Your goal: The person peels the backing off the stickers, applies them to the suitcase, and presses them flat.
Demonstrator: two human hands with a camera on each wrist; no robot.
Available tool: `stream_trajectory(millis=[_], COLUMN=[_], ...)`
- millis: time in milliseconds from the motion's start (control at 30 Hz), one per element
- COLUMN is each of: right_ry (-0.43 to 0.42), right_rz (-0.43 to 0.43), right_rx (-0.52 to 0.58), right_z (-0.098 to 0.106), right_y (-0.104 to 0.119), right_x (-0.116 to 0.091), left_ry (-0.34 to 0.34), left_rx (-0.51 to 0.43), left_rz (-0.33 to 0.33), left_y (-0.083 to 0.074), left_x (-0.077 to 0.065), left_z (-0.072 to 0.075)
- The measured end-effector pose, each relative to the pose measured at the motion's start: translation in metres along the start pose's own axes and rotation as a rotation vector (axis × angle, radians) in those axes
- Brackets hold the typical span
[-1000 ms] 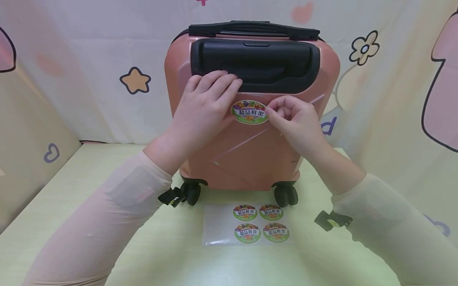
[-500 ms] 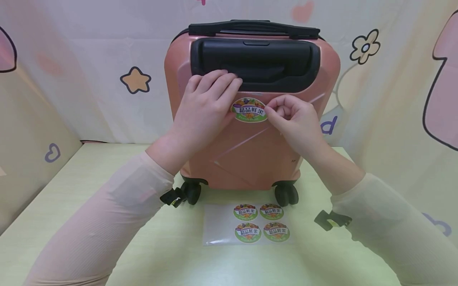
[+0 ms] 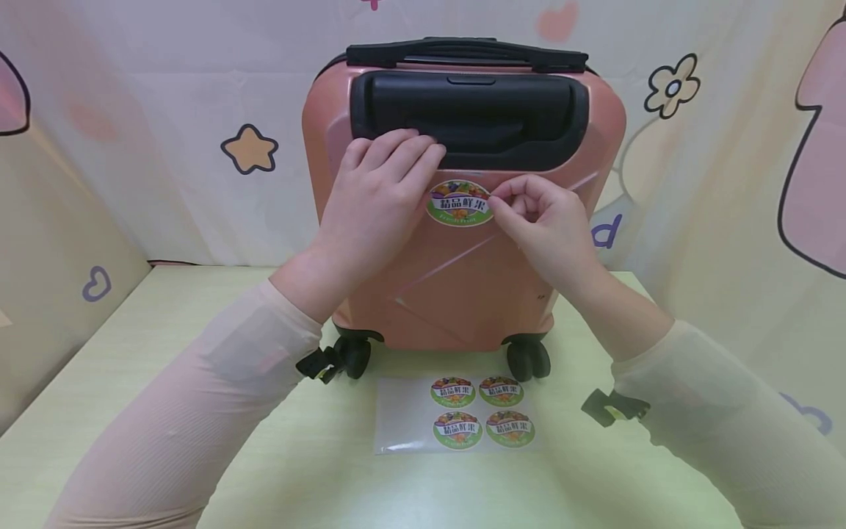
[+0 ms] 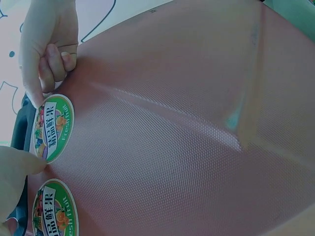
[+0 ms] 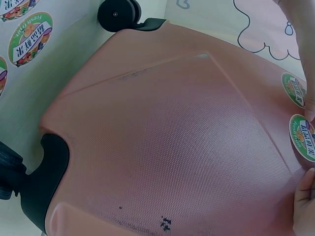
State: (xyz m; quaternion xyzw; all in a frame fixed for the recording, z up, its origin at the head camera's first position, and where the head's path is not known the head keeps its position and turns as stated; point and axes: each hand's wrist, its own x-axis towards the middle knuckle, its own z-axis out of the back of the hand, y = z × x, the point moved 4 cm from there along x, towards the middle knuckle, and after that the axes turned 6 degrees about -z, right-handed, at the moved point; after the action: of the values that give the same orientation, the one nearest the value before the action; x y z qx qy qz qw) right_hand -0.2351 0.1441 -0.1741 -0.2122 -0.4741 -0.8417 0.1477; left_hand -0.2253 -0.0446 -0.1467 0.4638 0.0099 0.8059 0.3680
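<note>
A pink suitcase (image 3: 456,294) stands upright on the table. My right hand (image 3: 551,228) pinches the right edge of an oval fruit sticker (image 3: 460,203) between thumb and index finger, against the shell below the black handle recess (image 3: 476,110). My left hand (image 3: 380,191) lies over the shell to the left, its fingertips at the recess's lower edge. In the left wrist view, the left thumb (image 4: 34,164) touches the near edge of this sticker (image 4: 55,129). A second, matching sticker (image 4: 55,209) is on the shell beside it, hidden under my left hand in the head view.
A backing sheet (image 3: 403,419) with several more oval stickers lies on the table (image 3: 277,470) in front of the suitcase's black wheels (image 3: 529,358). A patterned curtain (image 3: 178,147) hangs behind and at both sides.
The sticker between my hands has shifted slightly upward and lies more level. Both hands have stayed nearly in place, and the sheet has not moved.
</note>
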Motion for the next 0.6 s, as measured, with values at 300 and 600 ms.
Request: stream_trajectory(millis=[300, 600], right_ry=[-0.007, -0.004], right_rz=[0.02, 0.021], right_rx=[-0.027, -0.045], right_z=[0.0019, 0.0037], right_y=[0.0, 0.0012], right_x=[-0.0023, -0.0051], left_ry=[-0.012, -0.021], left_rx=[-0.004, -0.009], left_rz=[0.01, 0.003], left_y=[0.0005, -0.0002], left_x=[0.0004, 0.0005], left_z=[0.0008, 0.0004])
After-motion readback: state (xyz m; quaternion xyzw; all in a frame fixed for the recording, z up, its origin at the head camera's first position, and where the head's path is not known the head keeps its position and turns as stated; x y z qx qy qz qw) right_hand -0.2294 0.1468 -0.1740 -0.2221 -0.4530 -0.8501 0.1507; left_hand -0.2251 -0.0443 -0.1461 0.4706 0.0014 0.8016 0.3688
